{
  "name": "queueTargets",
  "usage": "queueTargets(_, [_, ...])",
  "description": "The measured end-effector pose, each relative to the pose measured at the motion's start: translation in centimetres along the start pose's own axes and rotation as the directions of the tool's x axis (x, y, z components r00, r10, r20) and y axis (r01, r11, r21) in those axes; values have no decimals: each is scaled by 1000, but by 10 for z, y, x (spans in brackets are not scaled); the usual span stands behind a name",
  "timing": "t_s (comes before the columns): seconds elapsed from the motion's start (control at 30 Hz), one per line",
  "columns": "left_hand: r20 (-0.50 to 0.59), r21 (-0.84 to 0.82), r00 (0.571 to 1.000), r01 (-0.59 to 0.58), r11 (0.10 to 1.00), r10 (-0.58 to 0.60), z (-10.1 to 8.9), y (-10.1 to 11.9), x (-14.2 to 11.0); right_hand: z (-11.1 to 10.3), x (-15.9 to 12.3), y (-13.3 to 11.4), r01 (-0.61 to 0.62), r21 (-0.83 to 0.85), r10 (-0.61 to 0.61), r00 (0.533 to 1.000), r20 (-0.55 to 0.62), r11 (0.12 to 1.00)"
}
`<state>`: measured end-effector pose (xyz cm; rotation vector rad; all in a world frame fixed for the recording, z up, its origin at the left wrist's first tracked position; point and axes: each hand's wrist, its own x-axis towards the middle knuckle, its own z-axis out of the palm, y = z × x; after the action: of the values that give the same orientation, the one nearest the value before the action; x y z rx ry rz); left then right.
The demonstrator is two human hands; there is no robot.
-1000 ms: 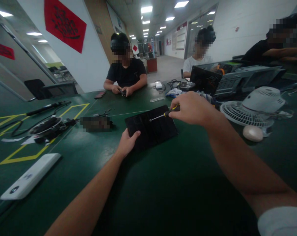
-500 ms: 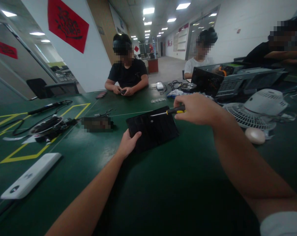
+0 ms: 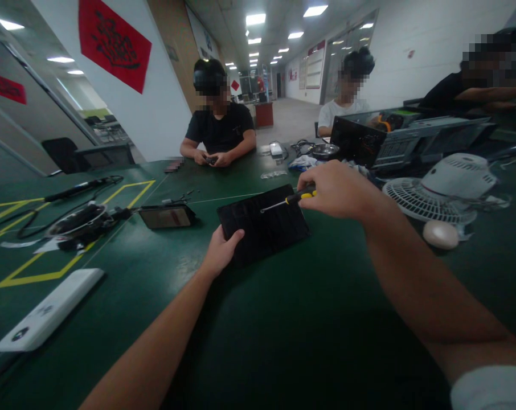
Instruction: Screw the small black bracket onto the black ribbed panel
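My left hand (image 3: 224, 250) grips the lower left edge of a black, flat rectangular panel (image 3: 270, 233), its thumb lying over the top face. The panel is tilted above the green table. In my right hand (image 3: 332, 191) is a screwdriver (image 3: 290, 200) with a yellow and black handle and a thin metal shaft. Its shaft slants down to the left across the panel. The tip meets a small round light spot (image 3: 262, 211) near the panel's upper middle; whether that is a screw is too small to tell.
A phone in a case (image 3: 168, 217) stands at the left, with small loose parts behind it. A white power strip (image 3: 50, 310) lies front left. To the right are a white fan (image 3: 450, 185), a rounded pale mouse-like object (image 3: 441, 234) and an opened computer case (image 3: 412, 145). People sit across.
The screwdriver tip has come down onto the round spot, which showed just below it before. My left hand keeps its hold on the panel. The view has shifted slightly.
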<state>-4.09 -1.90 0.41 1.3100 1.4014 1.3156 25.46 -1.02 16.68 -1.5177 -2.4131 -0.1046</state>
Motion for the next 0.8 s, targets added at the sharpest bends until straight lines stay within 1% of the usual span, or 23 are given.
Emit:
queueTargets(0.17, [0, 20, 1000, -5, 1000, 5, -1, -1, -1, 1, -1, -6, -24, -13, 24, 1000, 1, 1000])
queueTargets(0.3, [15, 20, 1000, -27, 999, 27, -1, 0, -1, -3, -4, -7, 2, 0, -2, 1000, 8, 1000])
queueTargets(0.47, [20, 5, 1000, -23, 1000, 23, -1, -1, 0, -5, -5, -5, -13, -23, 13, 1000, -15, 1000])
queueTargets(0.7, [14, 24, 1000, 3, 1000, -3, -1, 0, 1, -3, -4, -9, -24, -18, 24, 1000, 1, 1000])
queueTargets(0.8, [13, 25, 1000, -3, 1000, 2, -1, 1, 1, -4, -5, -12, -48, -18, 48, 999, 5, 999])
